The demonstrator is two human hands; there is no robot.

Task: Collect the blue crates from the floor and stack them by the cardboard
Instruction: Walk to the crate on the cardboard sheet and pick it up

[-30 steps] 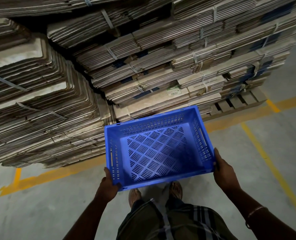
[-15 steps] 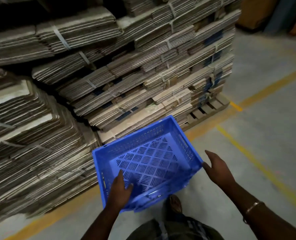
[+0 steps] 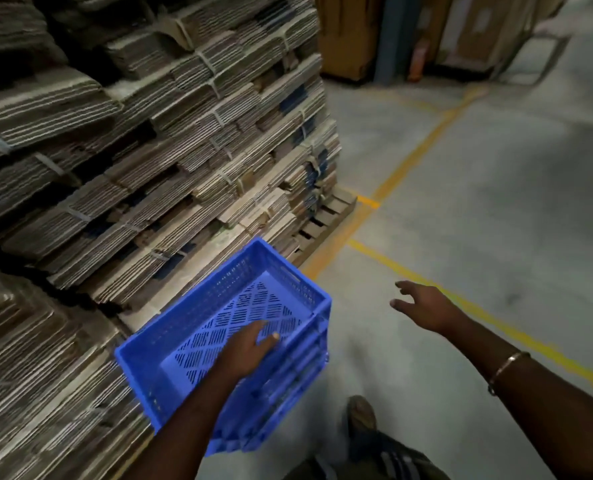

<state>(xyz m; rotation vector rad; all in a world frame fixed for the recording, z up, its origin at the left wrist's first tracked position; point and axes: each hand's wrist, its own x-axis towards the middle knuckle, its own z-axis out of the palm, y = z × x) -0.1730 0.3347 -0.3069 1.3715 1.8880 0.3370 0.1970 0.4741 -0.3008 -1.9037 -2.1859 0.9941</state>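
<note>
- The blue crate (image 3: 225,337) sits in the lower centre of the frame, open side up, close against the foot of the stacked cardboard (image 3: 156,161); I judge this is the drop spot, since the task wants the crates gathered there.
- Its outer wall shows several stepped ribs, which may mean it is nested on another crate below, though I cannot tell.
- The left hand (image 3: 250,348) reaches over the near rim, fingers lying fairly flat on the perforated bottom; its grip is not closed round anything, and it probably presses the crate to seat it.
- The right hand (image 3: 423,306) hangs in the air at centre right, well apart from the crate, fingers spread and loose, holding nothing, likely free for balance or the next fetch.
- The floor (image 3: 478,202) with yellow lines (image 3: 413,161) fills the right of the frame; no other blue crate shows there.
</note>
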